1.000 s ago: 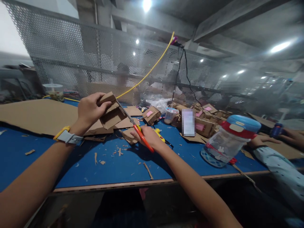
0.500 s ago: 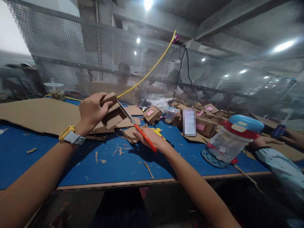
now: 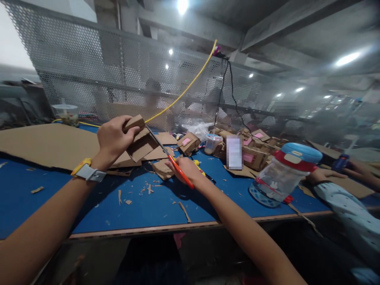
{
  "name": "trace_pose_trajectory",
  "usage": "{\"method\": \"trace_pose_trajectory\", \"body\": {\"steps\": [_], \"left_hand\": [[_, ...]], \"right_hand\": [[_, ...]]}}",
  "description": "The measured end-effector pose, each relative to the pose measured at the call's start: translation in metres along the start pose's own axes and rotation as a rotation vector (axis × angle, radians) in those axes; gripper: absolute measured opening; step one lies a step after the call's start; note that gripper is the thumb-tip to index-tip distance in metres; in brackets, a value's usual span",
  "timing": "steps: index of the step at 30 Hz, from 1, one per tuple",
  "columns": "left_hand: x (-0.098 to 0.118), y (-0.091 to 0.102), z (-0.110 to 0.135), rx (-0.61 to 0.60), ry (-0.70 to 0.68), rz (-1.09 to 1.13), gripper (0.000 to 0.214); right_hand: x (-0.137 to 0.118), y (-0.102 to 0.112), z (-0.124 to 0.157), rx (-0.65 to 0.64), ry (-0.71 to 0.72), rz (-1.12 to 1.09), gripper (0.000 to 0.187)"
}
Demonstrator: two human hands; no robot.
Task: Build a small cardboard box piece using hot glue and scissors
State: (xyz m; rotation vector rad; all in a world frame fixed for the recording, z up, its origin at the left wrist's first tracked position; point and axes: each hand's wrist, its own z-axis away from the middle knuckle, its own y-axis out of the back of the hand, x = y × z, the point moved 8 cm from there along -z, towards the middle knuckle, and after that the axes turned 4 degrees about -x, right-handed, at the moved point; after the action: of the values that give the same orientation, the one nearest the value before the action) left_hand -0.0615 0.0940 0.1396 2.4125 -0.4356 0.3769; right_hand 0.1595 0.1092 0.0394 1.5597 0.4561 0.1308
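Pinched by the left hand [image 3: 115, 135] is the box [image 3: 143, 147]; gripped in the right hand [image 3: 186, 169], to its right, are the scissors [image 3: 181, 173], blades at the box's edge. Below both grips the table [image 3: 136, 213] is seen, the sheet [image 3: 50, 144] to their left. The box is judged light, stiff but crushable, best held at its folded rim. Nearer than both grips, scraps [image 3: 185, 211] are strewn.

I see the cardboard sheet [image 3: 53, 142] at left on the table [image 3: 133, 215], a tub [image 3: 65, 112] behind it. Mid-scene, the small box [image 3: 145, 148] is left of the scissors [image 3: 181, 173]; scraps [image 3: 149, 189] lie nearer. Rightward, I have a cardboard pile [image 3: 259, 160] far, the bottle [image 3: 274, 183] near, a mesh panel [image 3: 80, 55] behind the table.
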Motion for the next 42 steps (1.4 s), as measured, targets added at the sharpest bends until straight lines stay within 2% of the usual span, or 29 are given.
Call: {"method": "trace_pose_trajectory", "body": {"steps": [6, 10, 14, 19, 22, 25, 28, 35, 42], "left_hand": [[-0.001, 0.0, -0.001, -0.028, -0.01, 0.04, 0.026], [-0.001, 0.003, -0.003, -0.013, -0.018, 0.06, 0.026], [-0.004, 0.003, -0.006, -0.045, -0.007, 0.051, 0.03], [-0.014, 0.005, -0.011, -0.097, 0.021, 0.065, 0.05], [-0.013, 0.009, -0.012, -0.084, -0.001, 0.093, 0.048], [-0.008, 0.012, -0.012, -0.068, -0.034, 0.123, 0.038], [-0.007, 0.011, -0.012, -0.086, -0.057, 0.147, 0.038], [-0.017, 0.0, -0.017, -0.182, -0.045, 0.239, 0.045], [-0.011, -0.003, -0.016, -0.203, -0.047, 0.3, 0.044]], "right_hand": [[0.0, -0.001, 0.0, 0.027, -0.022, 0.023, 0.071], [-0.003, -0.004, -0.003, 0.039, -0.031, 0.016, 0.062], [-0.006, -0.011, -0.008, 0.032, 0.044, -0.077, 0.043], [-0.012, -0.008, -0.004, 0.097, 0.198, -0.188, 0.028], [-0.017, -0.006, 0.0, 0.086, 0.244, -0.225, 0.029], [-0.014, -0.006, 0.002, 0.07, 0.18, -0.252, 0.028], [-0.01, -0.006, 0.003, 0.072, 0.126, -0.259, 0.028], [-0.014, -0.007, 0.005, 0.015, 0.236, -0.298, 0.035], [-0.013, -0.004, 0.008, 0.011, 0.09, -0.091, 0.041]]}}
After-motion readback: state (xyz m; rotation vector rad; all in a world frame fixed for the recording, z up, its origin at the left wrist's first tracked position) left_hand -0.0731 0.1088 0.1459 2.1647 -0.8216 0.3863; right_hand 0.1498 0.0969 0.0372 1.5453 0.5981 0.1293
